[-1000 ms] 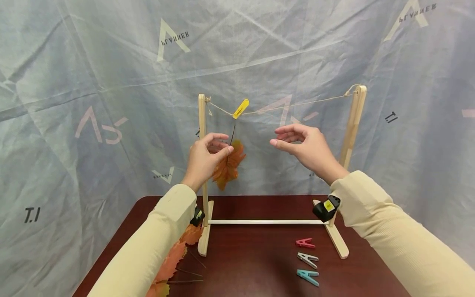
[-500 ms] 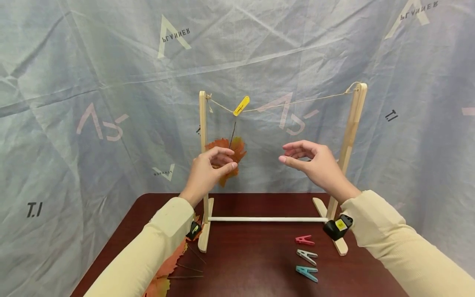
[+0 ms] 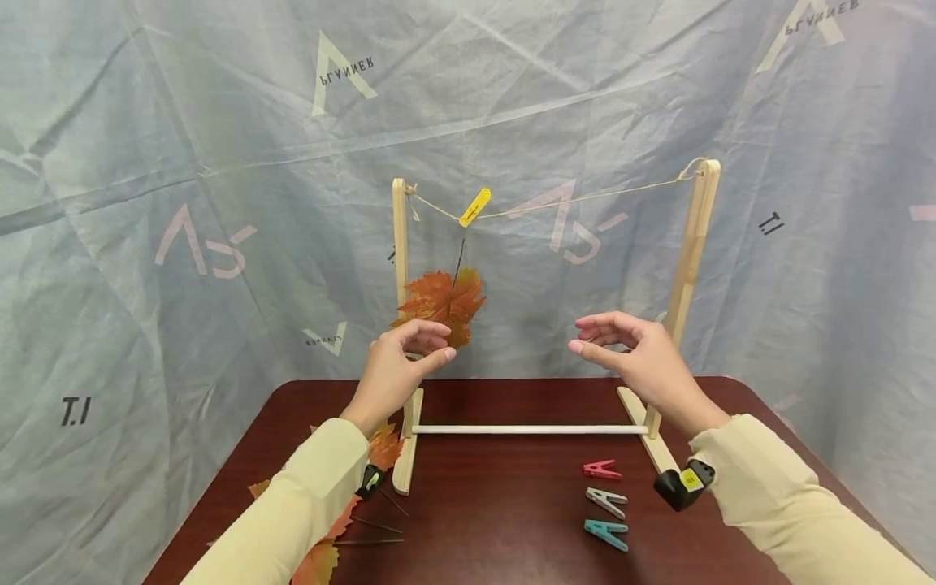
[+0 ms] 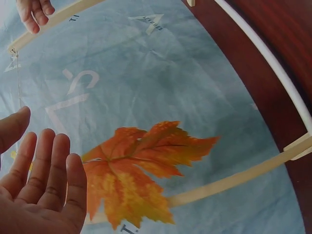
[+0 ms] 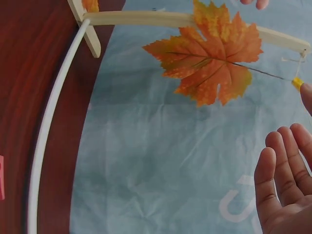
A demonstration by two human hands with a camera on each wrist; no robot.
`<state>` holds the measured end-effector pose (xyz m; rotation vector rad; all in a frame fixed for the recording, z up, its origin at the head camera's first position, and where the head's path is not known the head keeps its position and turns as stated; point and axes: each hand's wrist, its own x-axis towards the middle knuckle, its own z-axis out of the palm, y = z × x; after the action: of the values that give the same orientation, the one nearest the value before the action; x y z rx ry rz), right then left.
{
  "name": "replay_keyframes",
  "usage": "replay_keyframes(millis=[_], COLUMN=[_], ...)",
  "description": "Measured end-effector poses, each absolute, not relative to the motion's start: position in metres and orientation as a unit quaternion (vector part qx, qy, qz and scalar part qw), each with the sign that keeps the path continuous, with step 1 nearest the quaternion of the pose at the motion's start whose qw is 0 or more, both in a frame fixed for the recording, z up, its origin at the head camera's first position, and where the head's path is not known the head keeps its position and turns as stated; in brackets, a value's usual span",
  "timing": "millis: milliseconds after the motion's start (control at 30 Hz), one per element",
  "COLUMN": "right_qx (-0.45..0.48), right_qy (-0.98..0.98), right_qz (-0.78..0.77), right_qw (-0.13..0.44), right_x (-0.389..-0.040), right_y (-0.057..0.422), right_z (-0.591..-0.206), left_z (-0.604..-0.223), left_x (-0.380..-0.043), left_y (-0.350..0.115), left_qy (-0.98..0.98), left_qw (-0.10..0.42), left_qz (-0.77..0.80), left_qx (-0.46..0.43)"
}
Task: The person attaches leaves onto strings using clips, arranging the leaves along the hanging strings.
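An orange artificial maple leaf (image 3: 444, 298) hangs by its dark stem from a yellow clothespin (image 3: 475, 207), which sits on the string (image 3: 585, 201) of a wooden stand (image 3: 398, 236). My left hand (image 3: 400, 361) is just below the leaf and overlaps its lower edge in the head view; its fingers are relaxed around nothing. In the left wrist view, the leaf (image 4: 141, 165) shows beyond the fingertips. To the right, my right hand (image 3: 639, 357) hovers by the stand's right post, fingers loosely bent, nothing in it. The right wrist view shows the whole leaf (image 5: 209, 58) and stem.
On the dark red table (image 3: 512, 504) lie a red clothespin (image 3: 602, 470), a white clothespin (image 3: 606, 502) and a blue clothespin (image 3: 606, 533). More maple leaves (image 3: 322, 561) with stems lie at the left, partly under my left sleeve. A white rod (image 3: 526, 429) joins the stand's feet.
Both hands have moved down, the right one also to the right and the left one away from the hanging leaf, which now shows more fully. The leaf stays hanging from the yellow clothespin.
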<state>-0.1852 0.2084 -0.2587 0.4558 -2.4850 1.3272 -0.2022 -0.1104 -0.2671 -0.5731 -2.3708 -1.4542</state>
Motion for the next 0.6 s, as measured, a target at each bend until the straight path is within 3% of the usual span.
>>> replay_keyframes(millis=[600], right_qx=[0.145], right_qy=[-0.863], right_qz=[0.468], right_qw=[0.127], right_x=[-0.172], right_y=[0.221], right_z=[-0.309], left_z=[-0.323], left_x=[-0.199], left_y=[-0.152], left_qy=[-0.832], left_qw=[0.141], left_qz=[-0.520], left_qx=[-0.130])
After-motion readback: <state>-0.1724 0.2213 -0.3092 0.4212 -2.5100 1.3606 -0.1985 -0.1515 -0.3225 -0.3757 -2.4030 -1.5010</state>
